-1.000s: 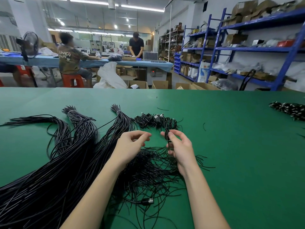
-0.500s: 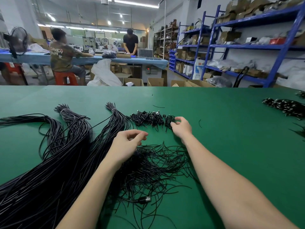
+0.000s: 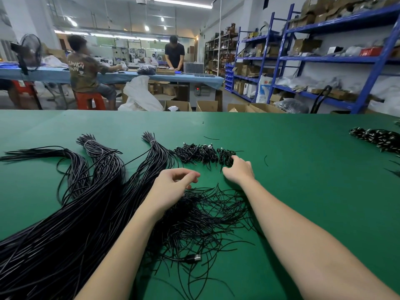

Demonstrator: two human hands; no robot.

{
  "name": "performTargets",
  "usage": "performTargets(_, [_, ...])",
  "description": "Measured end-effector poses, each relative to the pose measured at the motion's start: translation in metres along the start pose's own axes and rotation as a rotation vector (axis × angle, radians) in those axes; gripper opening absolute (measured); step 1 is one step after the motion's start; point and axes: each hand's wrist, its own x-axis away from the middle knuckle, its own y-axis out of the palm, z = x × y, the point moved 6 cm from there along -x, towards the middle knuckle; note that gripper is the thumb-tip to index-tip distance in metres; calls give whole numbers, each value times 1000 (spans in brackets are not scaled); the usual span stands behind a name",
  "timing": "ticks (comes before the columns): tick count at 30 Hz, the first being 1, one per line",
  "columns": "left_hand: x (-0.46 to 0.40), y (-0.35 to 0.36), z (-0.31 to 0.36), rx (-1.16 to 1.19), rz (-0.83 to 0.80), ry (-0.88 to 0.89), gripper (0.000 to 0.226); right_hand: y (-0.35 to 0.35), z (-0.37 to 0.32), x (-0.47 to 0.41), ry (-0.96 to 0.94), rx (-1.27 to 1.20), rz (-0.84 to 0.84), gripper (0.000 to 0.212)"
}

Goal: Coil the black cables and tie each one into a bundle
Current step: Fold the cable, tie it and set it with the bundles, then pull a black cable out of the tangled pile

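Observation:
Long black cables (image 3: 93,204) lie in thick bunches across the left of the green table (image 3: 303,180), tied near their far ends. A row of small coiled, tied bundles (image 3: 197,153) sits in the middle. My right hand (image 3: 239,171) is stretched out to the right end of that row, fingertips touching the last bundle (image 3: 226,159). My left hand (image 3: 173,187) hovers over a tangle of thin black tie wires (image 3: 207,215), fingers loosely curled, nothing visible in it. A cable end with a USB plug (image 3: 193,258) lies in the tangle.
Another heap of tied bundles (image 3: 376,137) lies at the table's far right edge. Two stray wire bits (image 3: 265,160) lie on the cloth. Beyond the table are cardboard boxes, blue shelving (image 3: 324,59) and two people at a blue bench.
One second ago my right hand held a small bundle near my left hand. It has carried the bundle forward to the right end of the row. My left hand stayed put.

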Motion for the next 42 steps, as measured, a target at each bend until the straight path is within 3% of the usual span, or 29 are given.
performTargets(13, [3,-2,5,1,8,-9,15,-20,-20,14,-30,-85,76,68])
performTargets(16, [4,-1,6,-11,8,-9,15,-40,-39,28,-97,-215,107,54])
performTargets(21, [4,-3,6,-35,32,-14,15,-52,-68,87,-272,-497,214,14])
performTargets(26, [0,-9,1,-144,138,-40,13,5,-68,142,-318,-460,90,9])
performTargets(32, [1,-12,-5,-403,174,-31,13,29,-63,153,-297,-394,50,16])
performTargets(34, [2,-19,-3,-489,260,-18,13,28,-59,152,-282,-402,64,12])
performTargets(37, [6,-35,-3,-829,410,-37,18,29,-54,152,-270,-402,66,10])
performTargets(42, [6,-41,-25,-1164,311,-227,27,35,-60,154,-283,-414,28,11])
